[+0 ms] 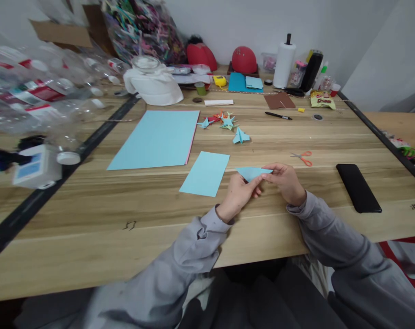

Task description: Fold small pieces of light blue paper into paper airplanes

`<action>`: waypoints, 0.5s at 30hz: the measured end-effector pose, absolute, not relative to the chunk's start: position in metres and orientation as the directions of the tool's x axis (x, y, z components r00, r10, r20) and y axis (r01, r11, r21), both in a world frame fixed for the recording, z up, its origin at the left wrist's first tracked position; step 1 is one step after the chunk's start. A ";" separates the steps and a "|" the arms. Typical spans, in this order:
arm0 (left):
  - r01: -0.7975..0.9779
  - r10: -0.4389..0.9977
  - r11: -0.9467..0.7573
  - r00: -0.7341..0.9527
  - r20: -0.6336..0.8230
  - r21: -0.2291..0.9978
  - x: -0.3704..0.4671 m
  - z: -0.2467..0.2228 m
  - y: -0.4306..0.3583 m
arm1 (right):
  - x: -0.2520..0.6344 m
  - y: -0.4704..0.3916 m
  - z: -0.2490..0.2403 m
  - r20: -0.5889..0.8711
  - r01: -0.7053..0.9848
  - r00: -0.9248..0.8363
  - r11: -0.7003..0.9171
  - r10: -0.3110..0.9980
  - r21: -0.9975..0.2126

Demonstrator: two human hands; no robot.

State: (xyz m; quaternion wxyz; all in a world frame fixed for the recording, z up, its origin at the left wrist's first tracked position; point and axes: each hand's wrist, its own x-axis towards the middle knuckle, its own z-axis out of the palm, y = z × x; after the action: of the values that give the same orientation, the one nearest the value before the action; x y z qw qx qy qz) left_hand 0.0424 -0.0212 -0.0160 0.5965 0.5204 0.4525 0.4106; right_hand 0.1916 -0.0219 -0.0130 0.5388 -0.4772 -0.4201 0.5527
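Note:
A small folded piece of light blue paper (251, 172), triangular in outline, is held between my two hands just above the wooden table. My left hand (240, 193) pinches its lower edge, thumb on top. My right hand (284, 182) grips its right corner between thumb and fingers. To the left lies a flat blue sheet (206, 173), and beyond it a larger stack of blue paper (157, 138) with a pink edge. Folded paper figures, one a blue star shape (241, 136), sit behind my hands.
Orange-handled scissors (306, 158) and a black phone (358, 188) lie to the right. A black pen (278, 116) is farther back. Plastic bottles (39, 96) crowd the left side. A white paper roll (284, 65) stands at the back.

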 end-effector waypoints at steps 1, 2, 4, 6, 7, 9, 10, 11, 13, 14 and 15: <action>-0.025 0.961 0.113 0.256 -0.103 0.993 0.042 -0.015 -0.021 | 0.191 -0.022 -0.013 -0.061 -0.190 0.036 -0.053 0.997 -0.980; -0.032 0.961 0.108 0.260 -0.096 0.994 0.043 -0.015 -0.021 | 0.191 -0.023 -0.012 -0.049 -0.188 0.038 -0.041 0.998 -0.981; -0.053 0.961 0.108 0.262 -0.090 0.993 0.043 -0.014 -0.022 | 0.191 -0.024 -0.011 -0.035 -0.178 0.056 -0.024 0.998 -0.984; -0.068 0.959 0.112 0.269 -0.090 0.991 0.043 -0.015 -0.022 | 0.191 -0.025 -0.010 -0.027 -0.153 0.085 -0.014 0.996 -0.988; -0.071 0.957 0.110 0.276 -0.087 0.991 0.043 -0.015 -0.022 | 0.191 -0.026 -0.009 -0.024 -0.139 0.094 -0.011 0.995 -0.990; -0.072 0.953 0.098 0.293 -0.073 0.993 0.042 -0.016 -0.022 | 0.191 -0.026 -0.009 -0.020 -0.120 0.096 -0.009 0.995 -0.993; -0.071 0.952 0.092 0.300 -0.066 0.993 0.042 -0.017 -0.022 | 0.191 -0.026 -0.009 -0.020 -0.117 0.093 -0.009 0.995 -0.993; -0.070 0.951 0.087 0.303 -0.062 0.994 0.041 -0.017 -0.023 | 0.191 -0.026 -0.009 -0.021 -0.116 0.092 -0.010 0.996 -0.993; -0.057 0.953 0.083 0.297 -0.062 0.995 0.041 -0.016 -0.023 | 0.191 -0.026 -0.009 -0.022 -0.119 0.094 -0.011 0.995 -0.993; -0.049 0.956 0.081 0.286 -0.064 0.995 0.041 -0.015 -0.023 | 0.191 -0.026 -0.009 -0.023 -0.119 0.096 -0.012 0.995 -0.993; -0.042 0.960 0.080 0.273 -0.066 0.996 0.040 -0.014 -0.023 | 0.191 -0.026 -0.008 -0.025 -0.117 0.097 -0.013 0.995 -0.993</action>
State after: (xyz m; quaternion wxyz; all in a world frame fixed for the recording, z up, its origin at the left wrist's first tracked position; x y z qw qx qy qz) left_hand 0.0404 -0.0231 -0.0138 0.5948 0.5317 0.4316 0.4210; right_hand 0.1915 -0.0264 -0.0081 0.5474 -0.4987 -0.4401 0.5078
